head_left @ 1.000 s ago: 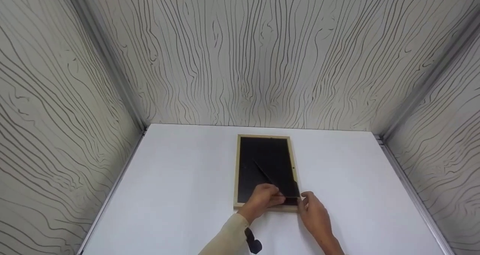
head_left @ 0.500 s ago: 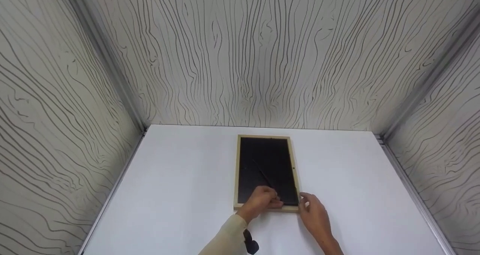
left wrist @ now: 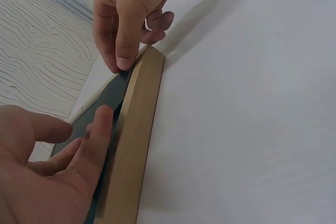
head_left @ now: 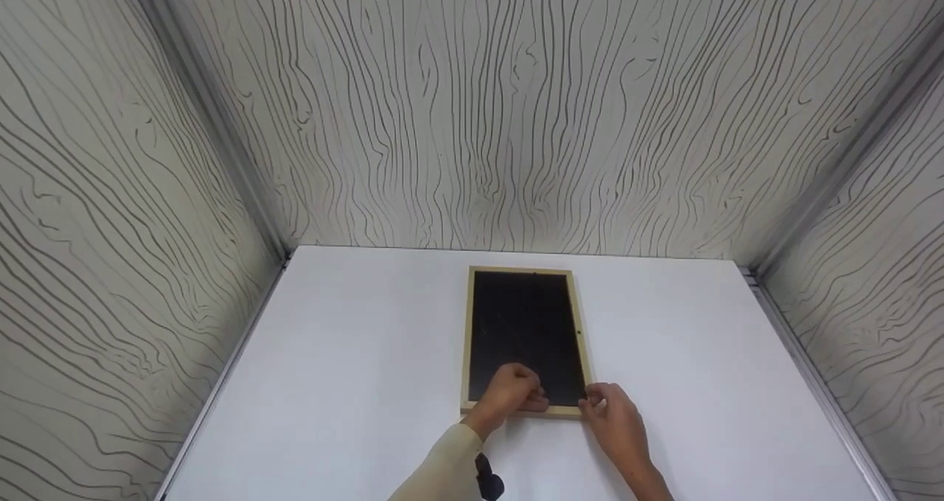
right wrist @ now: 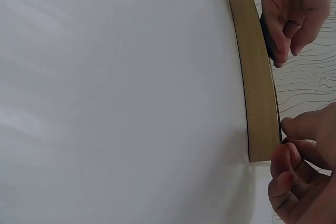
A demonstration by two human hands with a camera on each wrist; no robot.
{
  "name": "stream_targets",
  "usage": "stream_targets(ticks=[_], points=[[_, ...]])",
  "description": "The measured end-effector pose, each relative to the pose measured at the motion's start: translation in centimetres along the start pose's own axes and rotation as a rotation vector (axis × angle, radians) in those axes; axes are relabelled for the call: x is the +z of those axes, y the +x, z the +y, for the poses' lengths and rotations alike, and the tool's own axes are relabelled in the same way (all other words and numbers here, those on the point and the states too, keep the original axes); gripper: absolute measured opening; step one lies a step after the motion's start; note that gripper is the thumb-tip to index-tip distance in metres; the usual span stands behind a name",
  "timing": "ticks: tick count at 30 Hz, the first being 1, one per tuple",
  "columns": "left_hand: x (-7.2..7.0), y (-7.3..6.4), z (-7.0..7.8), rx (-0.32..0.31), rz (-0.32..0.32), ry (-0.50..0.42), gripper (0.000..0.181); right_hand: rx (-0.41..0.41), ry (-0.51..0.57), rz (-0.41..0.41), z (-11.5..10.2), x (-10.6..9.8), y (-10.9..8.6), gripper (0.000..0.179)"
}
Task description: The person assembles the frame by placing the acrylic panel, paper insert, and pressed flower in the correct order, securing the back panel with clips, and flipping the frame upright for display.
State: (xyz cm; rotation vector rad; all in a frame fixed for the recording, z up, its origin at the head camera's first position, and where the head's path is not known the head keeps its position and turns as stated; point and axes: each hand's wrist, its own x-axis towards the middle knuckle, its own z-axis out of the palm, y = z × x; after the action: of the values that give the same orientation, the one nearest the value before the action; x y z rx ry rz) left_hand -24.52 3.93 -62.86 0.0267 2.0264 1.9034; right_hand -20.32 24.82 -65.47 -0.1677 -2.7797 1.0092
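A light wooden frame (head_left: 467,339) with a black panel (head_left: 523,324) inside it lies upright on the white table. My left hand (head_left: 510,396) is over the bottom edge of the panel; in the left wrist view its extended fingers (left wrist: 100,135) lie along the panel's edge, beside the frame's bar, thumb held apart. My right hand (head_left: 616,421) is at the frame's lower right corner. There its thumb and forefinger pinch the panel's corner, which is mostly hidden under the fingertips. A dark strip of panel edge (right wrist: 267,38) shows beside my left fingers in the right wrist view.
The white table (head_left: 354,339) extends around the frame on all sides. Walls with a wood-grain line pattern (head_left: 479,117) enclose its back and sides, with grey metal posts (head_left: 221,132) at the corners. A black device (head_left: 487,479) hangs at my left wrist.
The panel's lower right part, lifted and slanting across the frame a second ago, has come down into the frame. My left hand has shifted slightly left, and my right fingertips have lowered onto the corner.
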Motion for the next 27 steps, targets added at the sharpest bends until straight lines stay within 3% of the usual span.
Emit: stream_targets(ticks=[5, 11, 14, 20, 27], points=[[-0.7, -0.2, 0.3, 0.011, -0.006, 0.043, 0.020, -0.005, -0.004, 0.012, -0.5, 0.0, 0.1, 0.015], [-2.5, 0.0, 1.2, 0.062, -0.006, 0.072, 0.019, -0.076, 0.002, 0.030, -1.4, 0.3, 0.1, 0.011], [-3.6, 0.3, 1.6, 0.100, 0.023, 0.098, 0.018, -0.117, 0.015, 0.031, -1.8, 0.5, 0.2, 0.012], [-6.2, 0.5, 1.8, 0.114, 0.105, 0.096, 0.017, -0.162, -0.020, 0.028, -1.9, 1.0, 0.3, 0.015], [-9.1, 0.5, 0.9, 0.128, 0.184, 0.139, 0.019, -0.149, -0.038, -0.034, -1.8, 1.0, 0.4, 0.015]])
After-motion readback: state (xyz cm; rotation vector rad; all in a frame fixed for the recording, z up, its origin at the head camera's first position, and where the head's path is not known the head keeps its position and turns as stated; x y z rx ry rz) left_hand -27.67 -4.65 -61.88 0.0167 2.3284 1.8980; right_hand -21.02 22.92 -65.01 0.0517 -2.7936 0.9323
